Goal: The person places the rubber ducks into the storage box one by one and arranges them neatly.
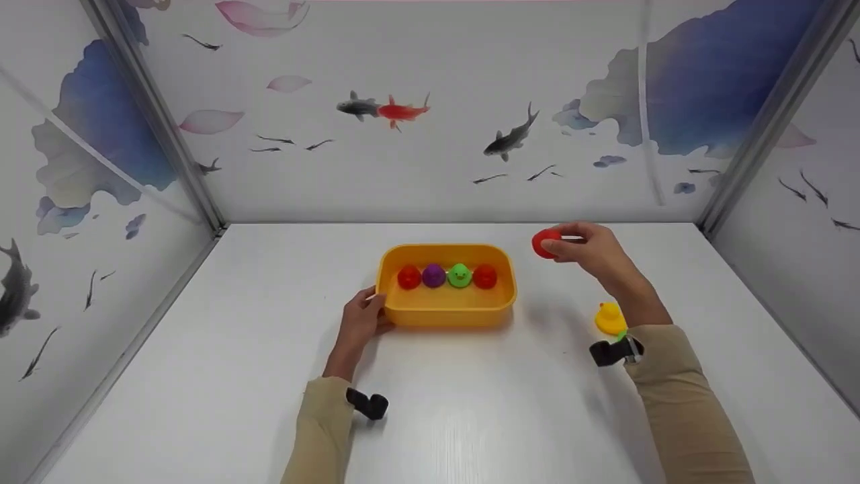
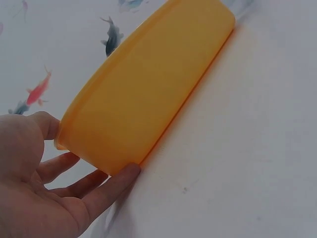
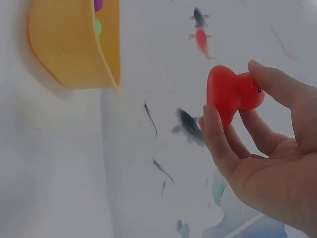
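Pinching 1 red duck (image 1: 544,243) in partly closed right hand (image 1: 596,250), above bench (image 1: 470,403), just right of yellow tub (image 1: 447,318) containing 4 toys (image 1: 459,276). Gripping tub's left end with loosely curved left hand (image 1: 361,319).

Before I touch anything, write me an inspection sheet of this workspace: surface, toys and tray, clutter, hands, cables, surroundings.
Surface: white tabletop, small dark specks visible from the left wrist.
Toys and tray: yellow tray holds a row, left to right: red toy, purple toy, green duck, second red toy. Yellow duck on the table, right of the tray.
Clutter: green item by the yellow duck, mostly hidden, unidentifiable.
Left hand: grips the tray's left end.
Right hand: holds a red duck off the table, outside the tray.
Cables: nothing seen.
Surroundings: fish-printed white panels, metal posts at the corners.
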`<state>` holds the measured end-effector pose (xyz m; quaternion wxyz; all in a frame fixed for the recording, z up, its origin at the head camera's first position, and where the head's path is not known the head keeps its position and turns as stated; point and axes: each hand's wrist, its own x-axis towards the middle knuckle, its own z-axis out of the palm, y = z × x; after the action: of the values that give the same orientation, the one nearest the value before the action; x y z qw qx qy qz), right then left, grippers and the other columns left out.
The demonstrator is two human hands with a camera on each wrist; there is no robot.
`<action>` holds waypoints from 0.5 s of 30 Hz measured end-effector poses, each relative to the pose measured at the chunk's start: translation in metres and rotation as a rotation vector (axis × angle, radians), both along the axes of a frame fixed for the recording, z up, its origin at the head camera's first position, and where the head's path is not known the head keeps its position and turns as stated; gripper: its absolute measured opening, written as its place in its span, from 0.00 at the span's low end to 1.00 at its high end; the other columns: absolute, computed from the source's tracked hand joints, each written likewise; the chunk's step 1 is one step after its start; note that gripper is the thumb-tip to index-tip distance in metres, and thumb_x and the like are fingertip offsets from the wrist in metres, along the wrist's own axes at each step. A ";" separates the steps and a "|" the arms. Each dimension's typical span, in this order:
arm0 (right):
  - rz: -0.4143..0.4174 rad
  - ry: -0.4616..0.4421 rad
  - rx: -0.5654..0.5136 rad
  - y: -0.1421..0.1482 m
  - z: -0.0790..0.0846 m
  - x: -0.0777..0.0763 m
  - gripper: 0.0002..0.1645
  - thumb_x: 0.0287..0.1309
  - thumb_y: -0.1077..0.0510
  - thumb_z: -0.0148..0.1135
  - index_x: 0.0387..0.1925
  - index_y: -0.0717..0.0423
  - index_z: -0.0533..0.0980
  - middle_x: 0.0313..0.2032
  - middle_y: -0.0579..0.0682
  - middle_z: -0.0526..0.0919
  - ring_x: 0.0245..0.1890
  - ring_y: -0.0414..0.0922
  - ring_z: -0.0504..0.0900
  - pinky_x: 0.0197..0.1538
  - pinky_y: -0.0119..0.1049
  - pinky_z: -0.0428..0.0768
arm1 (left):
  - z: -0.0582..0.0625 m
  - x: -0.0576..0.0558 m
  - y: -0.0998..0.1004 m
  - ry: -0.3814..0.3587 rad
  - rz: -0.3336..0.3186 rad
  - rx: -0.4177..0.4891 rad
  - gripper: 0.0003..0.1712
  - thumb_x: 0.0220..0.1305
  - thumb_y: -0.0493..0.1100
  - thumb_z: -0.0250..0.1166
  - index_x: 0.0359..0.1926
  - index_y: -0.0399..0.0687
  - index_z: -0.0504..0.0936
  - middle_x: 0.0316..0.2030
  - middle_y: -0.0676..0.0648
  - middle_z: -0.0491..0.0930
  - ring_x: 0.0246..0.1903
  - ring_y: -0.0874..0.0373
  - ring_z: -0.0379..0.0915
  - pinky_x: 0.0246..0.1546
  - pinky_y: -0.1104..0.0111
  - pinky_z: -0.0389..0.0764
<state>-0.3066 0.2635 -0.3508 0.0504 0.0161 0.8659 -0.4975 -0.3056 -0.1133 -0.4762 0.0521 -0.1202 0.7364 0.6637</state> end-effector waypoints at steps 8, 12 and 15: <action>0.047 0.017 -0.004 -0.026 0.010 -0.010 0.39 0.59 0.41 0.68 0.65 0.55 0.68 0.61 0.58 0.77 0.57 0.55 0.78 0.71 0.52 0.72 | 0.001 -0.002 0.002 -0.015 0.003 -0.008 0.27 0.76 0.49 0.52 0.73 0.49 0.66 0.60 0.40 0.77 0.43 0.55 0.82 0.51 0.65 0.86; 0.063 0.031 -0.010 -0.041 0.007 -0.018 0.35 0.60 0.44 0.69 0.63 0.55 0.70 0.59 0.57 0.78 0.55 0.54 0.80 0.69 0.49 0.76 | 0.002 -0.003 0.002 -0.021 -0.003 -0.013 0.28 0.77 0.49 0.52 0.73 0.50 0.66 0.60 0.41 0.77 0.44 0.54 0.82 0.52 0.66 0.86; 0.090 0.026 -0.021 -0.056 0.000 -0.022 0.31 0.60 0.46 0.69 0.60 0.54 0.72 0.59 0.56 0.78 0.56 0.53 0.81 0.66 0.45 0.78 | 0.001 -0.002 0.001 -0.035 0.002 -0.018 0.28 0.77 0.49 0.52 0.73 0.50 0.65 0.60 0.41 0.77 0.44 0.54 0.81 0.52 0.66 0.85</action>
<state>-0.3291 0.2075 -0.3508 0.0619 -0.0299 0.8610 -0.5040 -0.3077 -0.1122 -0.4754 0.0633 -0.1329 0.7413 0.6548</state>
